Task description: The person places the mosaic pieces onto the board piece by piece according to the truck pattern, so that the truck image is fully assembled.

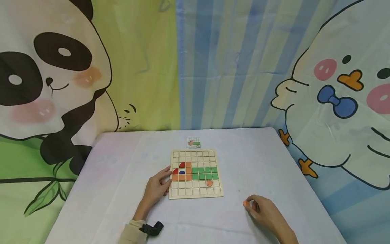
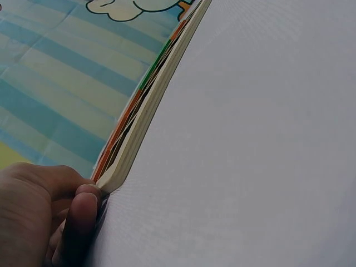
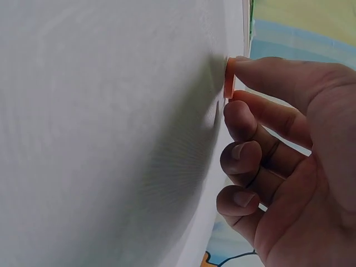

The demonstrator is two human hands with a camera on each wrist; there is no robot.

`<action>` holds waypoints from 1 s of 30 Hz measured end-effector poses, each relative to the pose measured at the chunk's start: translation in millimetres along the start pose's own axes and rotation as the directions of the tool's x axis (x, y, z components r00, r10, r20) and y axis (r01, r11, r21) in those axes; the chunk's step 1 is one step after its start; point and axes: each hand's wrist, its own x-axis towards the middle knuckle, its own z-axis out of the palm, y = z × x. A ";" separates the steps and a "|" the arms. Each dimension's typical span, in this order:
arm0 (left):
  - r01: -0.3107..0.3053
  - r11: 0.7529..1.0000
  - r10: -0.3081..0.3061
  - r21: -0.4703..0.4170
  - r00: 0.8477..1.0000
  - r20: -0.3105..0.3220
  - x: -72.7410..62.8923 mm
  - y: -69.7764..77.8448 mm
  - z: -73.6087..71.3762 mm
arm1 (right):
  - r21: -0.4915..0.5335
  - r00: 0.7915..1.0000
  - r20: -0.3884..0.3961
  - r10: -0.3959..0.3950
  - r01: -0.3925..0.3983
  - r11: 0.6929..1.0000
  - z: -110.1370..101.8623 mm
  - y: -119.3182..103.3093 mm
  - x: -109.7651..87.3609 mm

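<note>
A square wooden grid board lies on the table, its middle rows filled with red, orange, green and blue pieces. One round orange disc sits in a lower right cell. My left hand holds the board at its left side; in the left wrist view, its fingertips are at the board's edge. Right of the board and nearer to me, my right hand pinches another round orange disc between thumb and finger. The right wrist view shows this disc edge-on, close to the tabletop.
A small picture card with a coloured grid pattern lies just beyond the board. The white-covered table reaches back to curtains printed with a panda and a white bird. A black band is around my left wrist.
</note>
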 end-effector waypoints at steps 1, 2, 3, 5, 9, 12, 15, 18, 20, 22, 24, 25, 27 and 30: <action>0.001 1.000 -0.001 -0.001 1.000 0.000 0.2 -0.3 -0.2 | 0.003 1.000 0.002 0.002 -0.002 1.000 0.5 -0.2 0.0; 0.002 1.000 -0.002 -0.001 1.000 0.000 0.3 -0.5 -0.4 | 0.005 1.000 0.004 0.007 -0.007 1.000 1.0 -0.4 0.1; 0.007 1.000 -0.007 -0.002 1.000 0.001 0.4 -0.7 -0.6 | 0.006 1.000 0.007 0.011 -0.011 1.000 1.3 -0.7 0.2; 0.016 1.000 -0.016 -0.003 1.000 0.004 0.4 -1.2 -0.9 | 0.007 1.000 0.011 0.017 -0.017 1.000 1.8 -0.8 0.5; 0.032 0.999 -0.032 -0.007 0.999 0.011 -0.1 -1.7 -1.3 | 0.010 1.000 0.015 0.018 -0.018 1.000 1.9 -1.1 1.1; 0.031 1.000 -0.031 -0.006 0.999 0.011 -0.2 -1.2 -1.4 | 0.016 1.000 0.015 0.013 -0.014 1.000 1.9 -1.1 1.8; 0.027 1.000 -0.027 0.006 1.000 0.005 0.3 -0.8 -1.1 | 0.022 1.000 0.015 0.005 -0.006 1.000 1.8 -1.4 2.2; 0.025 1.000 -0.025 0.017 1.000 0.002 1.1 -0.3 -0.8 | 0.023 1.000 0.014 0.000 -0.001 1.000 2.0 -2.3 2.6; 0.027 0.999 -0.027 0.018 1.000 0.003 1.2 0.2 -0.8 | 0.026 1.000 0.017 0.001 -0.002 1.000 1.7 -3.5 3.0; 0.031 0.999 -0.031 0.014 1.000 0.006 1.2 0.5 -0.9 | 0.024 1.000 0.018 0.002 -0.002 1.000 1.6 -4.5 4.0; 0.037 0.999 -0.037 0.017 0.999 0.009 1.0 0.9 -1.1 | 0.025 1.000 0.020 0.001 -0.002 1.000 1.3 -5.8 5.2; 0.040 0.999 -0.040 0.017 0.999 0.011 0.6 1.1 -1.3 | 0.024 1.000 0.023 -0.001 0.000 1.000 1.1 -6.4 5.7; 0.039 0.999 -0.040 0.017 0.999 0.014 0.5 1.2 -1.4 | 0.024 1.000 0.023 -0.012 0.012 1.000 1.1 -7.6 7.4; 0.033 0.999 -0.033 0.010 0.999 0.015 0.3 1.5 -1.4 | 0.026 0.999 0.012 -0.044 0.043 0.999 1.2 -10.1 10.4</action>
